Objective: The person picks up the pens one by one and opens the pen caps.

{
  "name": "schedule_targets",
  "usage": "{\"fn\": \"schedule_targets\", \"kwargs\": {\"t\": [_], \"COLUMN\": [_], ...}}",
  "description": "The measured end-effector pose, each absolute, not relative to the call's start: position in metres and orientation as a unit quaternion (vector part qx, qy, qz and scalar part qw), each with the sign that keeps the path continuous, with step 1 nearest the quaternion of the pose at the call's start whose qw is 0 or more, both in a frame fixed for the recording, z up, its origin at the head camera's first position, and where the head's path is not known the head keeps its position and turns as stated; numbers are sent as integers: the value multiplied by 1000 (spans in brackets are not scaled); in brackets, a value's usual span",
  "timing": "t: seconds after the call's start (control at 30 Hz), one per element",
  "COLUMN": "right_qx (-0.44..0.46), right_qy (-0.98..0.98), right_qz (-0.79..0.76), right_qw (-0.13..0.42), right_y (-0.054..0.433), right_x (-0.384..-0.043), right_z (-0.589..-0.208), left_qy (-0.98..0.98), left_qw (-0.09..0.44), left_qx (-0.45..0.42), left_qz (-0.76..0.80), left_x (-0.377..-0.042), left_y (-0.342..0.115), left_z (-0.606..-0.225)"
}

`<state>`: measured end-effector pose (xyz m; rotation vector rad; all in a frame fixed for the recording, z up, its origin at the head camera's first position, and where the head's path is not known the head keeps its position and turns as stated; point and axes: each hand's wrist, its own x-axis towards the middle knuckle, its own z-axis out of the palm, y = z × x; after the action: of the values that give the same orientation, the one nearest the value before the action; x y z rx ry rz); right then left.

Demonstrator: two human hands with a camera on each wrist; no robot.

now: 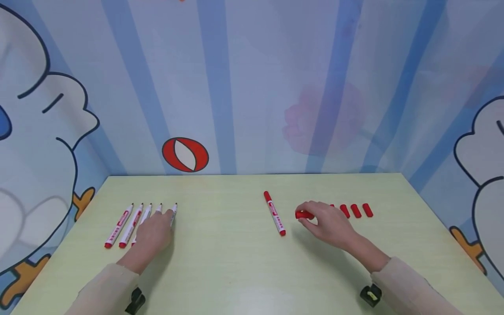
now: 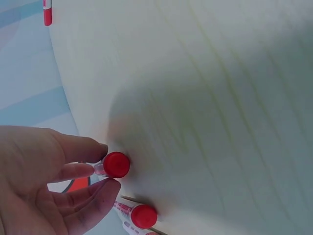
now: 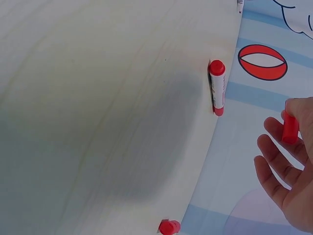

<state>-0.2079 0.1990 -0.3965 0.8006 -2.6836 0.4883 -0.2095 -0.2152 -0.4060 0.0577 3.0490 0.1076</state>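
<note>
My left hand (image 1: 154,232) is at the left of the table and pinches an uncapped red marker (image 1: 174,212) between thumb and fingers. In the left wrist view the red end (image 2: 116,165) of that marker faces the camera. More uncapped markers (image 1: 119,226) lie beside it in a row, partly hidden by the hand. My right hand (image 1: 330,225) pinches a loose red cap (image 1: 304,215) above the table, and the same cap (image 3: 290,129) shows in the right wrist view. Between the hands lies a capped red marker (image 1: 274,213), touched by neither.
Several loose red caps (image 1: 356,211) lie in a row just beyond the right hand, one partly covered by it. The pale table (image 1: 220,262) ends at a blue striped backdrop (image 1: 252,87) with cartoon prints.
</note>
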Motion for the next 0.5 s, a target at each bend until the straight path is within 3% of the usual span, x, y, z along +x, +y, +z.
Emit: {"fn": "schedule_targets", "kwargs": {"t": [0.5], "right_qx": [272], "right_qy": [-937], "right_qz": [174], "right_qw": [135], "right_y": [198], "right_x": [-207], "right_z": [-397], "left_qy": [999], "left_qw": [22], "left_qx": [30], "left_qz": [35], "left_x": [-209], "left_y": [-219], "left_z": [-405]}}
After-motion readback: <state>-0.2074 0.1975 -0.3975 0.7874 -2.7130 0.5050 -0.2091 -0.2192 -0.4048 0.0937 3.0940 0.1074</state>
